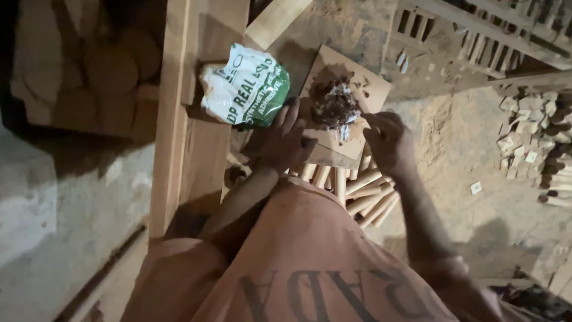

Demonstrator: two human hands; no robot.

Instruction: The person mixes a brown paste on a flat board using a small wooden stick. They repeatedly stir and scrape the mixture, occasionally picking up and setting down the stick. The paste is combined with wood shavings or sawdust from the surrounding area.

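A dark heap of paste (pixel 335 106), streaked with white, sits on a flat board (pixel 369 89) that lies tilted over a bundle of wooden sticks (pixel 363 194). The left hand (pixel 285 138) rests on the board's left edge with fingers spread open, pinning it down. The right hand (pixel 386 138) is curled at the board's right edge, just beside the heap; whether it pinches something small I cannot tell. So the paste lies between the two hands, slightly beyond them. To the left, a white and green bag (pixel 244 86) slumps against upright planks (pixel 179 119). Small wood offcuts (pixel 530 143) are scattered on the dusty floor far right. The board looks unsteady on the round sticks: if the left hand eases, it could tip and spill paste onto the sticks or floor.
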